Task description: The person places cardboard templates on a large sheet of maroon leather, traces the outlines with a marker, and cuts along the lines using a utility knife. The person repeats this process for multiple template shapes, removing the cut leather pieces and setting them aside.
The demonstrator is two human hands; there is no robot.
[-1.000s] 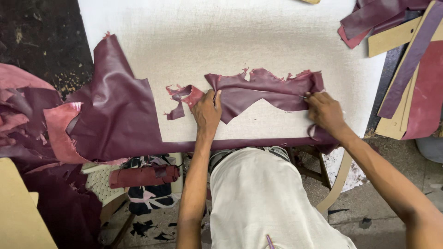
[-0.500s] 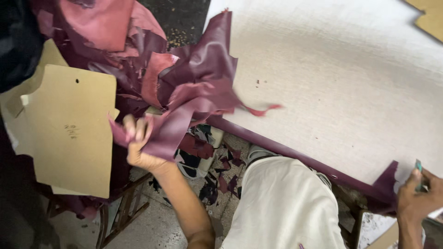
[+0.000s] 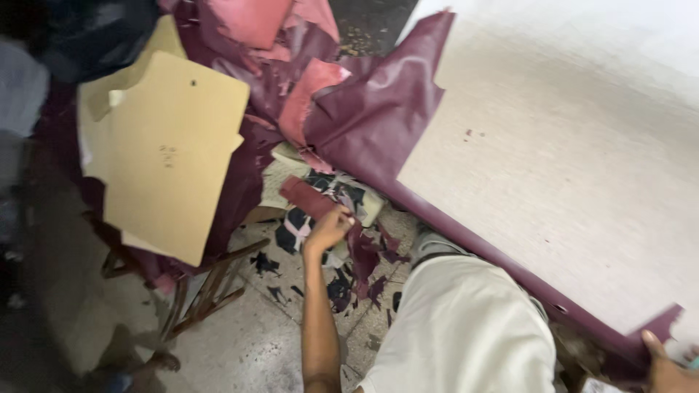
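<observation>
Maroon leather scrap hangs from the left hand, whose fingers are closed on its upper end; its long axis points down toward the floor, beside the table edge. The right hand rests far off at the table's corner, its grip unclear.

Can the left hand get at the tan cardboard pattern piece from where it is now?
Probably yes: the left hand hangs below and to the right of the tan cardboard pattern, with nothing between, though it already grips a maroon scrap.
</observation>
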